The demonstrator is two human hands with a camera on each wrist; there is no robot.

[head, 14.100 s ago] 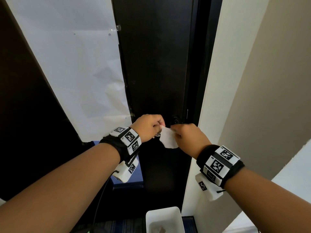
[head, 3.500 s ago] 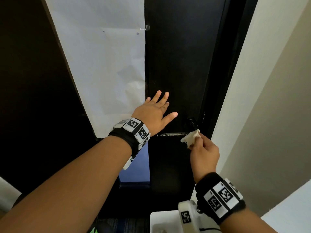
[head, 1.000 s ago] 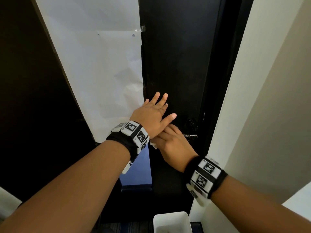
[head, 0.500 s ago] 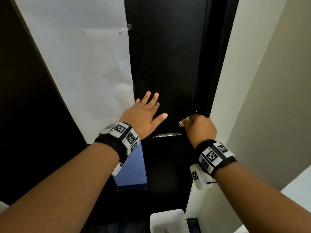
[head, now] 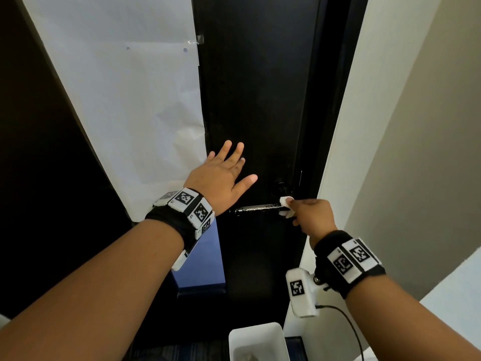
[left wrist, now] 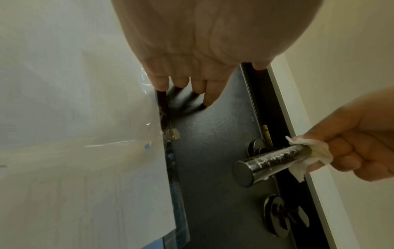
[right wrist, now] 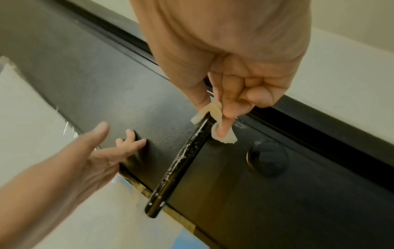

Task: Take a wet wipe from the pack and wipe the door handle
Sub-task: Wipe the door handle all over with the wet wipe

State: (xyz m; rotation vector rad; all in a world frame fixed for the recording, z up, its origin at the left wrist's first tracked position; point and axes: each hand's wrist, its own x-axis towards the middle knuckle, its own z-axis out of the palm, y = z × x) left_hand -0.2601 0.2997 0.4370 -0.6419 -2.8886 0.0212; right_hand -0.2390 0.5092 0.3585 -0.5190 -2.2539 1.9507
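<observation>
Pinching the wipe (left wrist: 307, 156) round the handle (left wrist: 270, 162) at its door end, the right hand (head: 312, 217) has slid back from the tip; streaks remain. Left hand (head: 221, 178) stays flat, fingers spread, on the door (head: 255, 100).

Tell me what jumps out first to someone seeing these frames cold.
The right hand pinching a white wet wipe around the door handle, at the end near the door's edge; smears show along the bar. Next, the left hand pressed flat, fingers spread, on the black door just above the handle, beside a big white paper sheet.
</observation>
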